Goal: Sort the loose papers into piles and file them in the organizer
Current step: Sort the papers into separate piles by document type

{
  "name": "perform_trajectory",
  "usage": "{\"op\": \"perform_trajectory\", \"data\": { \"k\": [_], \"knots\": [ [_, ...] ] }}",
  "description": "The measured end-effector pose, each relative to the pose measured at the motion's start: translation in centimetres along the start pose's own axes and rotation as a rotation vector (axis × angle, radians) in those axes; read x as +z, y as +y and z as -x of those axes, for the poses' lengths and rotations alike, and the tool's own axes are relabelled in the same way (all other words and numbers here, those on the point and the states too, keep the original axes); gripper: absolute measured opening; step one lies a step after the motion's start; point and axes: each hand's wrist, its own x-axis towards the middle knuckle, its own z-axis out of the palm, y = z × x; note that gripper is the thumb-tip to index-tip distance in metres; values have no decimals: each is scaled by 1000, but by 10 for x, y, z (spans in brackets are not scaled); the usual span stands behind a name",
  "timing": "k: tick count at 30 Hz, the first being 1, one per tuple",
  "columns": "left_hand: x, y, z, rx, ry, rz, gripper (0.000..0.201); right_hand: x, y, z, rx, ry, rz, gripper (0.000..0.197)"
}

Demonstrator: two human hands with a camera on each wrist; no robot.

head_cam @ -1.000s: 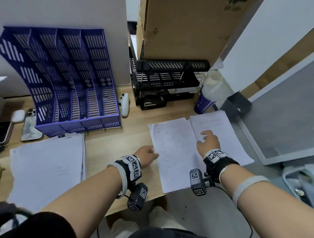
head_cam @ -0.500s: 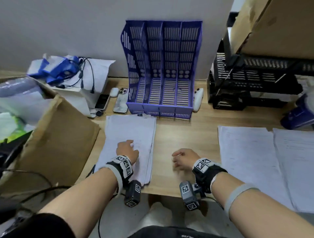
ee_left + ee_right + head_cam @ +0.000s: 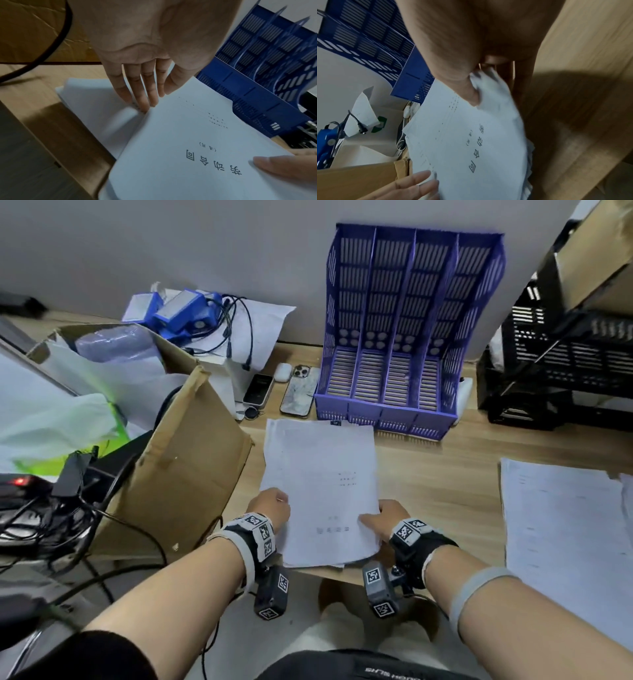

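A stack of white printed papers [image 3: 318,491] lies on the wooden desk [image 3: 435,474], just in front of the blue slotted organizer [image 3: 394,337], whose compartments hold nothing. My left hand [image 3: 274,503] pinches the stack's left edge, thumb on top [image 3: 156,98]; the upper sheets there are raised off the lower ones. My right hand [image 3: 380,517] grips the right edge, its thumb [image 3: 471,94] on the top sheet and the fingers hidden beneath. Two more paper piles [image 3: 561,525] lie flat at the right.
An open cardboard box [image 3: 178,474] stands close to the stack's left side. Two phones [image 3: 298,392] and an earbud case lie left of the organizer. A black tray rack [image 3: 565,364] stands at the right. Cables and blue devices [image 3: 181,313] sit at the back left.
My view swung left from the right-hand piles to this stack. My right hand came off the bare desk onto the stack's right edge; my left hand moved from flat on top to the left edge.
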Motion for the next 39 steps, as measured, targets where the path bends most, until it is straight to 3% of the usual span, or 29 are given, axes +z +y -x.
{"op": "perform_trajectory", "data": {
  "k": [3,5,10,12,14,16,18,20,21,22,25,26,27,29,33,39],
  "knots": [
    [5,9,4,45,-27,28,27,-10,2,9,-7,84,72,25],
    [8,24,8,137,-6,3,37,-23,1,17,-12,137,112,32],
    [3,90,36,678,334,-322,83,-66,-10,39,-101,274,383,22],
    [1,114,41,802,391,-501,78,-80,-18,46,-149,328,482,25],
    [2,130,42,859,371,-625,49,-93,-25,57,-222,383,545,30],
    [5,141,43,806,230,-619,20,-106,-21,63,-269,477,515,31],
    [9,147,45,738,95,-474,15,-119,-7,65,-288,650,394,29],
    [11,149,43,672,41,-224,11,-131,14,68,-204,799,184,53],
    [14,150,42,639,28,-100,12,-137,25,72,-131,804,67,65],
    [17,150,42,603,9,9,14,-142,39,71,-61,768,-49,74],
    [29,152,46,544,-70,220,24,-138,72,71,142,421,-344,92],
    [34,153,49,535,-95,261,28,-134,84,70,150,335,-437,84],
    [41,154,51,516,-115,275,28,-130,89,74,124,294,-471,63],
    [56,157,57,468,-137,266,23,-123,101,76,17,281,-341,20],
    [82,160,63,401,-194,235,26,-123,126,77,-45,329,-182,33],
    [107,161,64,334,-202,230,35,-133,151,70,0,457,-183,22]
  ]
}}
